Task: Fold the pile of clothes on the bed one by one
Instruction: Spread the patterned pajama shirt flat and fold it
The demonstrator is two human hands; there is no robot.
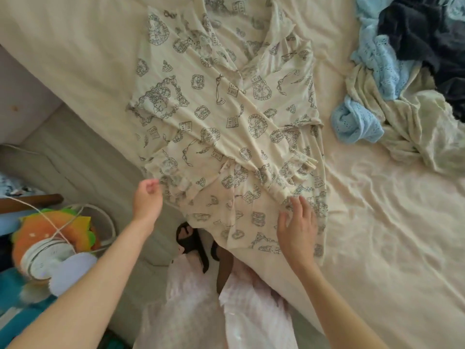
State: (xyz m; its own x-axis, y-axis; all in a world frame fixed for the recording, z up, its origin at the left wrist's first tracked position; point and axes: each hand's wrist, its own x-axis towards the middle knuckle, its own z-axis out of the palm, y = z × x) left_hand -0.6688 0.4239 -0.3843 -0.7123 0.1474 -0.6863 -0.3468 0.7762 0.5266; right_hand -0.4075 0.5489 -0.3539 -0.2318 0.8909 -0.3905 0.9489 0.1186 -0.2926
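A cream garment with grey printed drawings (226, 109) lies spread across the bed (390, 235), partly folded over itself, its lower end hanging past the near bed edge. My left hand (147, 197) is at the garment's left edge with fingers curled; whether it pinches the cloth is unclear. With its fingers straight, my right hand (298, 227) lies flat on the garment's lower right part. A pile of clothes (402, 79) in light blue, dark navy and pale cream sits at the bed's upper right.
The bed's near edge runs diagonally from upper left to lower right. Beside it on the left are a small white fan (47, 258), an orange and green plush toy (50, 230) and a cord. Pale pink clothing (201, 311) and a dark sandal (191, 243) show below.
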